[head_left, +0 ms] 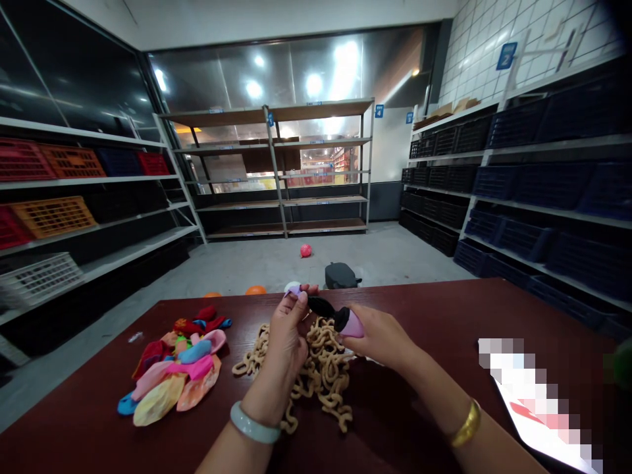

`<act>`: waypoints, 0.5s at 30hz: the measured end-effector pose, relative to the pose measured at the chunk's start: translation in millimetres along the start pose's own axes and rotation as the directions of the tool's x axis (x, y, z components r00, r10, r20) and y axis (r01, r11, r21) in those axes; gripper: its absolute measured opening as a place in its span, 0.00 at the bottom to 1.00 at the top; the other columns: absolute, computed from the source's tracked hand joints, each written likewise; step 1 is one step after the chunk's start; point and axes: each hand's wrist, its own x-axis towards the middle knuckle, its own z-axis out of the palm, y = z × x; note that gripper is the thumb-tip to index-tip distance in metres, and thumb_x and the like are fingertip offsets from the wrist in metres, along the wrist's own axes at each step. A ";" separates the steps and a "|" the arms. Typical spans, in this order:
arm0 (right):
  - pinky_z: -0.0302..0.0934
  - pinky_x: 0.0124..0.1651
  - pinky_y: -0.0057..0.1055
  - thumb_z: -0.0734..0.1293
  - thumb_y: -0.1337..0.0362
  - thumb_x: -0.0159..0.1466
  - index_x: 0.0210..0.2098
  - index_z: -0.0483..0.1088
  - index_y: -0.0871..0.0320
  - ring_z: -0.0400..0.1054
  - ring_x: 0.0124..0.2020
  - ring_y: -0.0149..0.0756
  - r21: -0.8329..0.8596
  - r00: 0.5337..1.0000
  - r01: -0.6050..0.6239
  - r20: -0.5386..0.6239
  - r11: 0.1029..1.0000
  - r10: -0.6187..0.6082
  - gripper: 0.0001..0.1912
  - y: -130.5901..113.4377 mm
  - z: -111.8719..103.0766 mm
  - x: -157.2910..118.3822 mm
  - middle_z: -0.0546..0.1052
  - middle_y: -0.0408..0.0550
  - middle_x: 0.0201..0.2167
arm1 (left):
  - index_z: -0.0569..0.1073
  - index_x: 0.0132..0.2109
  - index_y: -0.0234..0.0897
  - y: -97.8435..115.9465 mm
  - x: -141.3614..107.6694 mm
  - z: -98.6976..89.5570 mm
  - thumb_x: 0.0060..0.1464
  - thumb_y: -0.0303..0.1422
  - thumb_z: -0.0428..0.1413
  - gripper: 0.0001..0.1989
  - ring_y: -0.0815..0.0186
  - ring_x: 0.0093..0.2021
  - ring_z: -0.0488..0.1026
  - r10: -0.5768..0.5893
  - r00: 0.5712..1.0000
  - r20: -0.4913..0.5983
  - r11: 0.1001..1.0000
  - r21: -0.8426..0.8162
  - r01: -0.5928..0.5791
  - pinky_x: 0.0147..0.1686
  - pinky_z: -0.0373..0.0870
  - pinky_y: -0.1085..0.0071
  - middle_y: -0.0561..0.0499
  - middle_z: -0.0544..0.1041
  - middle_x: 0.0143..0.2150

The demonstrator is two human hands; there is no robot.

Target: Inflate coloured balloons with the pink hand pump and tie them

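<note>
Over a dark red table (405, 408), my left hand (291, 329) pinches a small light purple piece (292, 291), which looks like a balloon. My right hand (382, 336) is wrapped round a purple and black object (353, 324). Its black front part (320, 306) points toward the fingers of my left hand. Beneath and between both hands lies a tangled pile of tan, rope-like loops (328, 368). To the left on the table is a heap of deflated balloons (185, 368) in pink, yellow, blue and red.
A tablet-like device (538, 415), partly pixelated, lies at the right. Beyond the table, a pink ball (306, 250), a dark grey bag-like object (340, 275) and an orange round thing (255, 289) are on the floor. Shelves (281, 204) and crates (54, 216) line the room.
</note>
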 end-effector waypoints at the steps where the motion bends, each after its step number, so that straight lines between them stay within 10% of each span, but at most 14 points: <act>1: 0.50 0.33 0.30 0.68 0.52 0.56 0.43 0.67 0.53 0.70 0.39 0.43 0.004 1.000 0.004 -0.004 1.000 -0.003 0.19 0.4 -0.3 0.0 0.77 0.46 0.38 | 0.74 0.45 0.34 0.6 0.1 -0.6 0.49 0.34 0.63 0.16 0.60 0.48 0.75 0.002 1.000 0.010 1.000 -0.016 -0.001 0.44 0.73 0.65 0.42 0.78 0.46; 15: 0.53 0.34 0.28 0.71 0.54 0.55 0.42 0.70 0.54 0.69 0.36 0.40 0.173 0.997 -0.038 0.068 0.984 0.027 0.18 0.3 -5.3 -1.3 0.77 0.46 0.36 | 0.76 0.41 0.33 -9.5 -0.5 -1.3 0.47 0.35 0.65 0.15 0.61 0.44 0.75 -0.038 0.999 0.005 0.998 0.052 0.038 0.39 0.73 0.68 0.43 0.78 0.45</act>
